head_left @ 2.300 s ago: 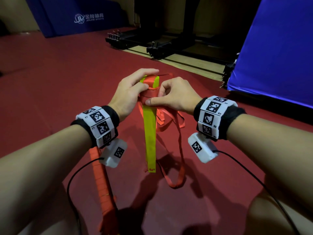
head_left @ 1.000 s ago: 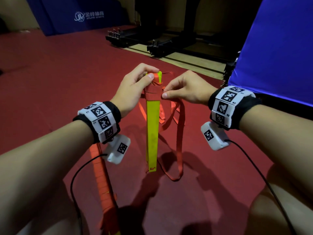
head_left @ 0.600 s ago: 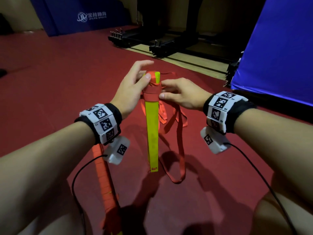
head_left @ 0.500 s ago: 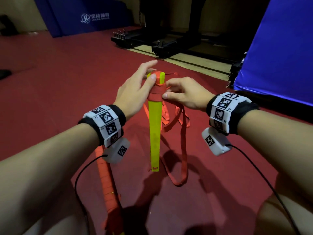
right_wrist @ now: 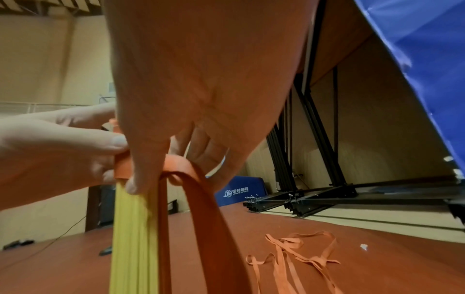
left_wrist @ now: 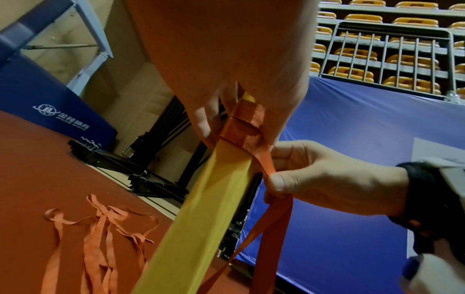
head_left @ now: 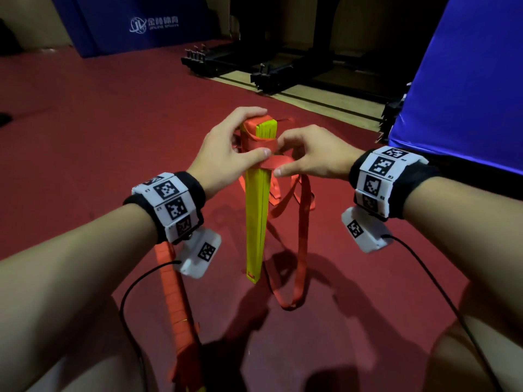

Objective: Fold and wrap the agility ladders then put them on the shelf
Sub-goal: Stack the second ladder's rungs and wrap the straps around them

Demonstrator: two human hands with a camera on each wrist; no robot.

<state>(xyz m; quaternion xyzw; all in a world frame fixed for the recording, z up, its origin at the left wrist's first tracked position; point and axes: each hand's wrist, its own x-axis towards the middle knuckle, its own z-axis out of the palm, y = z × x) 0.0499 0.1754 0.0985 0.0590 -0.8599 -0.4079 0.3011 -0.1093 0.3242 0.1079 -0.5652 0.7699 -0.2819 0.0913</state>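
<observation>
The head camera looks down and forward over both forearms. Each wrist camera looks up past its palm, very close; all share the yellow rung bundle (head_left: 256, 210).

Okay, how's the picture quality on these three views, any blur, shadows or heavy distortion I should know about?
Head view: dim but sharp, with hard dark shadows on the red floor below the stack of flat yellow plastic rungs. Left wrist view: strongly wide-angle, the left hand looms soft and orange-tinted. Right wrist view: the right hand fills the frame, and the rungs look smeared low down.
</observation>
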